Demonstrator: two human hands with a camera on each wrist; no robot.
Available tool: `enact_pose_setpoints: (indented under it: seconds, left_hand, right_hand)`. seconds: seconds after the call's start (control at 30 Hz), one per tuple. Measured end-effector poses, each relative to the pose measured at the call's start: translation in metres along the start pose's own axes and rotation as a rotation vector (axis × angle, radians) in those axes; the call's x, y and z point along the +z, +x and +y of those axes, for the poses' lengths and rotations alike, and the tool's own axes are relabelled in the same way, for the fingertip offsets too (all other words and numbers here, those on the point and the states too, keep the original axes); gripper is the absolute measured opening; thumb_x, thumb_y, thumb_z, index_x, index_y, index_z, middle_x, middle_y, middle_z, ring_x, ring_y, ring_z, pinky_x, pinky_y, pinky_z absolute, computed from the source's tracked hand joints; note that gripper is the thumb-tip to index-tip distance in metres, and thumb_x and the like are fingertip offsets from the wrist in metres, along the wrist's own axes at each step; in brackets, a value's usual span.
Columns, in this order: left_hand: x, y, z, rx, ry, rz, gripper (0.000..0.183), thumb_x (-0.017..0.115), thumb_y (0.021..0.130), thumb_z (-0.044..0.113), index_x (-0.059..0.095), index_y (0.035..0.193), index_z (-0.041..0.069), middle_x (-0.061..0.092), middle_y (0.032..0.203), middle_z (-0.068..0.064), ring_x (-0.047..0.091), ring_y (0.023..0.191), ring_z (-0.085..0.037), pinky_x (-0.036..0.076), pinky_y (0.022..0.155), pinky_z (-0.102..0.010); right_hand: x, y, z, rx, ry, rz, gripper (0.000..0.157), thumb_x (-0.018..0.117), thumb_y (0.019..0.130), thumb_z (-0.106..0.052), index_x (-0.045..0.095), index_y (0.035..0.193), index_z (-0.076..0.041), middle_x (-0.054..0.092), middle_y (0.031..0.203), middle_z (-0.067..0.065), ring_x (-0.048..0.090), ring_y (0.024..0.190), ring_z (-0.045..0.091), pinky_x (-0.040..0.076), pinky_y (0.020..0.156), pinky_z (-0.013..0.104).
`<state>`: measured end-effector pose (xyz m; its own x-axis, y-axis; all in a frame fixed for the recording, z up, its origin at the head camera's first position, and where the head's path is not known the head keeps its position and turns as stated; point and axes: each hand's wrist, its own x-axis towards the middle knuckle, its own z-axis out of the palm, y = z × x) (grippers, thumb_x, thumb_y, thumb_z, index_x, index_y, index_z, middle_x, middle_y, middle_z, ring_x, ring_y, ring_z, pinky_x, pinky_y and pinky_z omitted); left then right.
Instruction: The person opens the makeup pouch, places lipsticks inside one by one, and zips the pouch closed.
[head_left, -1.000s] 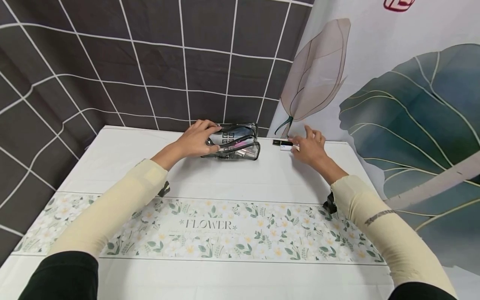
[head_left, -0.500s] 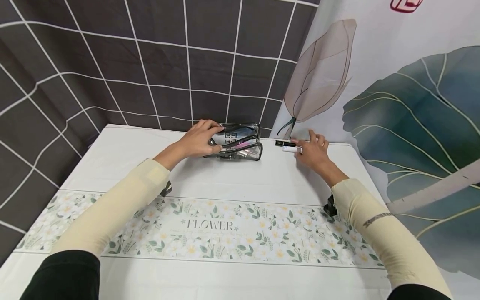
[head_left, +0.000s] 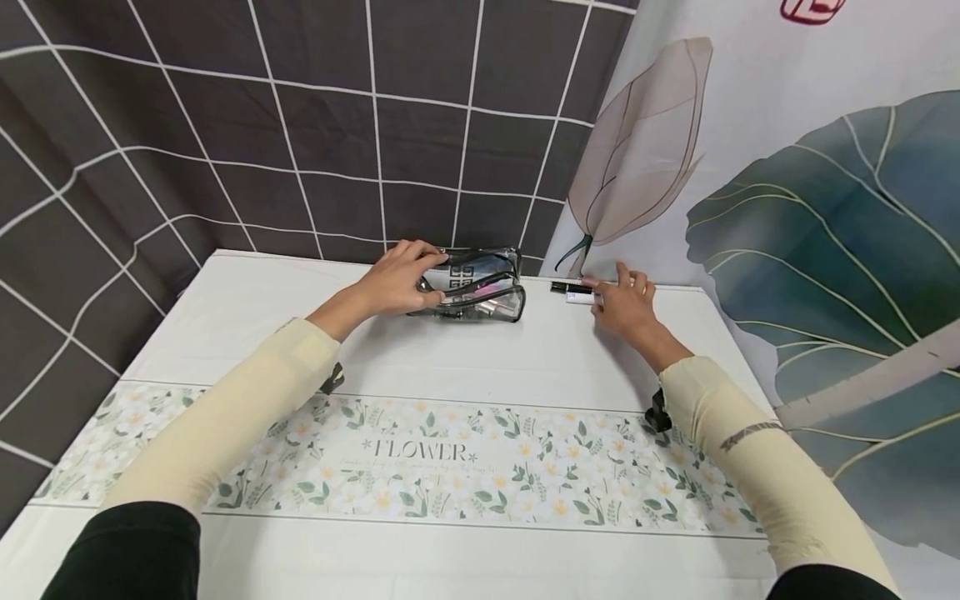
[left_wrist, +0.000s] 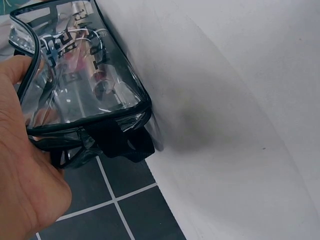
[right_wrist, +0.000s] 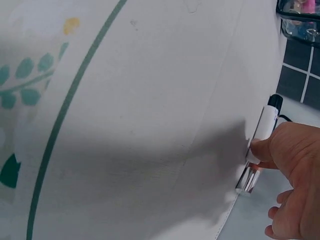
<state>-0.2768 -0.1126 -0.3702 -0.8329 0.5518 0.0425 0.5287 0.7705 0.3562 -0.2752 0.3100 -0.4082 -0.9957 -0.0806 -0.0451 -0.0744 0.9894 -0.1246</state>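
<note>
At the back of the table, a clear pouch [head_left: 480, 287] with black trim and a zip lies with small items inside. My left hand [head_left: 401, 279] grips its left end, thumb on the near side and fingers over the far edge. In the left wrist view, a pinkish item and tubes show through the pouch [left_wrist: 75, 85]. To the right, my right hand [head_left: 626, 300] pinches a white marker [right_wrist: 265, 125] with a black cap between thumb and index finger. A black, pen-like item [head_left: 567, 287] lies along the marker's far side. The other right fingers are off the marker.
The white table cover [head_left: 450, 358] carries a floral band [head_left: 450, 492] with the word FLOWER. A dark gridded curtain [head_left: 315, 125] hangs behind the table's back edge. A leaf-printed cloth [head_left: 847, 217] hangs at the right.
The head view has shifted slightly. Both hands keep nearly the same place on the pouch and the marker.
</note>
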Motion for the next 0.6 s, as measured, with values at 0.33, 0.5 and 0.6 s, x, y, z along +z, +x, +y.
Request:
enact_pose_setpoints:
  seconds: [0.33, 0.5, 0.6]
  left_hand:
    - [0.0014, 0.001, 0.0003, 0.003, 0.015, 0.004, 0.082, 0.063, 0.101, 0.045, 0.046, 0.173, 0.008, 0.045, 0.171, -0.018, 0.039, 0.159, -0.04, 0.029, 0.135, -0.064]
    - [0.0004, 0.0, 0.001, 0.002, 0.012, 0.004, 0.082, 0.064, 0.101, 0.044, 0.046, 0.173, 0.009, 0.044, 0.172, -0.018, 0.039, 0.16, -0.04, 0.029, 0.135, -0.063]
    - [0.0002, -0.0008, 0.0012, 0.001, 0.016, 0.004, 0.082, 0.064, 0.102, 0.044, 0.046, 0.173, 0.009, 0.044, 0.172, -0.018, 0.039, 0.159, -0.039, 0.029, 0.135, -0.063]
  right_hand:
    - [0.0014, -0.0022, -0.0009, 0.002, -0.018, 0.006, 0.038, 0.063, 0.111, -0.014, 0.068, 0.145, 0.003, 0.016, 0.182, 0.037, 0.02, 0.163, 0.062, 0.019, 0.131, 0.077]
    - [0.001, -0.0024, -0.001, 0.003, -0.019, 0.001, 0.035, 0.063, 0.112, -0.014, 0.069, 0.143, 0.001, 0.015, 0.182, 0.037, 0.02, 0.163, 0.062, 0.02, 0.131, 0.077]
    - [0.0006, -0.0022, -0.0007, 0.013, -0.015, -0.006, 0.037, 0.062, 0.113, -0.016, 0.069, 0.147, -0.003, 0.013, 0.182, 0.038, 0.019, 0.163, 0.064, 0.021, 0.13, 0.079]
